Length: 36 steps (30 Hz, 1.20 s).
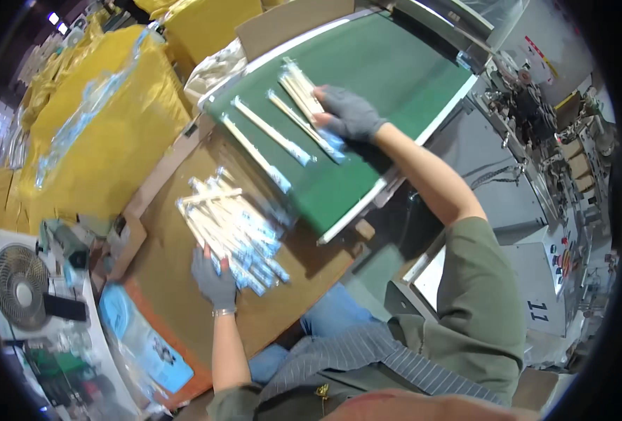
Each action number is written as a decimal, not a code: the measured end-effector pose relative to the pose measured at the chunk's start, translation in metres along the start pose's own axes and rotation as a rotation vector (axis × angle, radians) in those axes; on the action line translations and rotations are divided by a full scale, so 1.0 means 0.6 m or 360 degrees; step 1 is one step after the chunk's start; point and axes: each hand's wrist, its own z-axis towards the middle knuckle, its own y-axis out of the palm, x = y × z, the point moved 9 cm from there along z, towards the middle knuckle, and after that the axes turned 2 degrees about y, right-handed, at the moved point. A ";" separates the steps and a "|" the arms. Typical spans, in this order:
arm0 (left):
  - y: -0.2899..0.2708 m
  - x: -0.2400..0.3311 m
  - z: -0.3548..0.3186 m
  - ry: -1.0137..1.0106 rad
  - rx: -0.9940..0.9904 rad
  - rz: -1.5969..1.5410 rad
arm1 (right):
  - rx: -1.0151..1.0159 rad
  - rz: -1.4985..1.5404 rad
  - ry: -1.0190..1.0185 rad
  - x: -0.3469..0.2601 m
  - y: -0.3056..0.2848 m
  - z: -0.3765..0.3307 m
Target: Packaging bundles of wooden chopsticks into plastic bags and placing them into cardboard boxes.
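My right hand (349, 112), in a grey glove with bare fingertips, reaches over the green conveyor belt (402, 70). Its thumb and fingers close around the side of a bunch of wrapped chopsticks (298, 85) in clear film with blue ends. Left of that bunch, several single packs (256, 126) lie apart and slanted on the belt. On the brown table, my left hand (215, 281), gloved alike, grips the near left edge of a loose pile of wrapped chopsticks (230, 217). One pack lies crosswise on top of this pile. The left palm's underside is hidden.
Brown table (163, 259) adjoins the belt's near left end. Large yellow sacks (107, 119) stand at left. A fan (23, 284) and blue plastic packaging (163, 365) are at lower left. Grey machinery (514, 175) with chains lines the right; a cardboard flap (290, 28) borders the belt's far side.
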 end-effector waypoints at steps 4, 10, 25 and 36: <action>0.013 -0.033 0.020 -0.0291 0.0091 -0.0532 | -0.0042 0.0059 -0.0179 -0.209 0.090 -0.006; 0.041 -0.031 0.047 -0.0947 -0.0021 -0.0865 | -0.0177 0.0185 0.0459 -0.333 0.234 0.024; -0.073 -0.085 0.021 -0.1372 -0.0055 -0.2118 | -0.0392 0.2658 0.0877 -0.532 0.359 -0.023; -0.217 -0.031 -0.013 -0.0326 -0.0275 -0.1816 | -0.0323 0.2285 -0.0338 -0.643 0.166 -0.043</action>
